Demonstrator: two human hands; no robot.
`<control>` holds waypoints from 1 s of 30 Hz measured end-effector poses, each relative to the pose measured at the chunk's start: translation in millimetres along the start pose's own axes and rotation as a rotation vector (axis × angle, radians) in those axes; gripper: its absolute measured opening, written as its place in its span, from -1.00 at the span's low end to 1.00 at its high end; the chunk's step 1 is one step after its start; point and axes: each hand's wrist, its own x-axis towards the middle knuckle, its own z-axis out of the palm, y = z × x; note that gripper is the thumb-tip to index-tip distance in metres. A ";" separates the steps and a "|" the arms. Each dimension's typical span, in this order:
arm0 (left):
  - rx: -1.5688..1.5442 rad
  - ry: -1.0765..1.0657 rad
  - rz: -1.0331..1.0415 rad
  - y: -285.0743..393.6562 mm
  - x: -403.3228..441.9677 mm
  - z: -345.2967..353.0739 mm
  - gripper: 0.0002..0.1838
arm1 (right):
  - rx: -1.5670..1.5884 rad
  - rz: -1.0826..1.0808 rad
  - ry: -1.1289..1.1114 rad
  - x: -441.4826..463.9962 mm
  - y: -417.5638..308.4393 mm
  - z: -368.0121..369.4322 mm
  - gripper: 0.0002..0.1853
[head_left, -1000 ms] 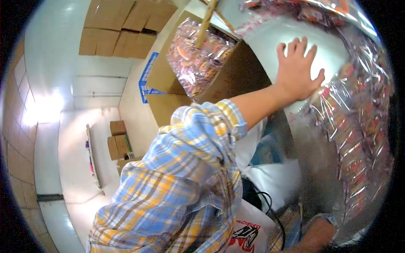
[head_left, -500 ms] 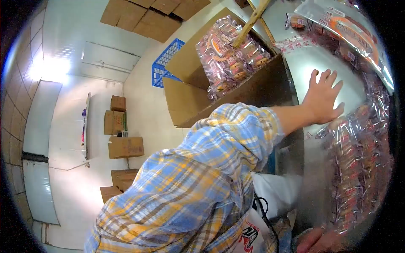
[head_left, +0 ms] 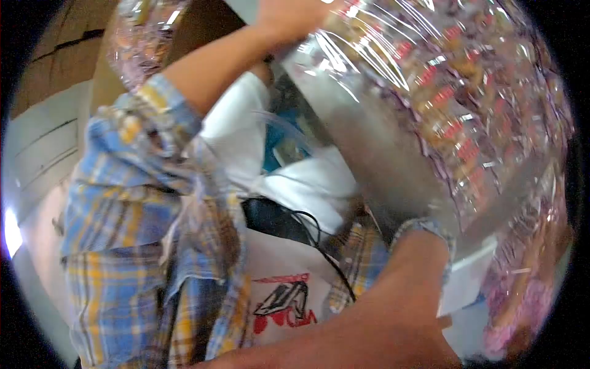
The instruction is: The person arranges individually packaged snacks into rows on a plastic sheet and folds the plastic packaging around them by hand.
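My left hand (head_left: 298,15) is at the top edge, partly cut off, with its fingers closed at the edge of a large clear plastic bag (head_left: 424,80). Rows of small wrapped snacks with red print fill the bag, lying on a grey metal tabletop (head_left: 375,135). My right forearm (head_left: 393,289) crosses low and close to the camera. Its hand passes out of sight below the frame.
At the upper left, another bag of wrapped snacks (head_left: 144,40) sits in a cardboard box (head_left: 203,27). Another person's arm with a pink cuff (head_left: 519,313) is at the lower right. A black cable (head_left: 326,252) hangs by my shirt.
The view has swung toward the tabletop and the bag looks nearer. My left hand, spread flat on the metal before, is now at the bag's edge. My right forearm has come into view.
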 end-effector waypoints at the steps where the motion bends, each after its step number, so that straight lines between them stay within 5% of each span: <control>1: 0.009 -0.041 -0.039 0.2 0.5 -0.4 -0.26 | -0.043 0.021 0.021 -3.7 -4.7 -6.2 -0.43; 8: -0.004 -0.024 0.041 -5.9 -1.7 -1.9 -0.11 | -0.203 0.088 0.093 -2.0 -18.5 -31.1 -0.45; 16: -0.068 -0.019 -0.019 7.0 0.6 -13.8 -0.36 | -0.263 0.142 0.085 -0.9 -23.3 -30.5 -0.47; 30: -0.143 0.029 -0.028 5.2 -2.0 -7.1 -0.36 | -0.345 0.270 0.032 4.4 -31.6 -29.0 -0.50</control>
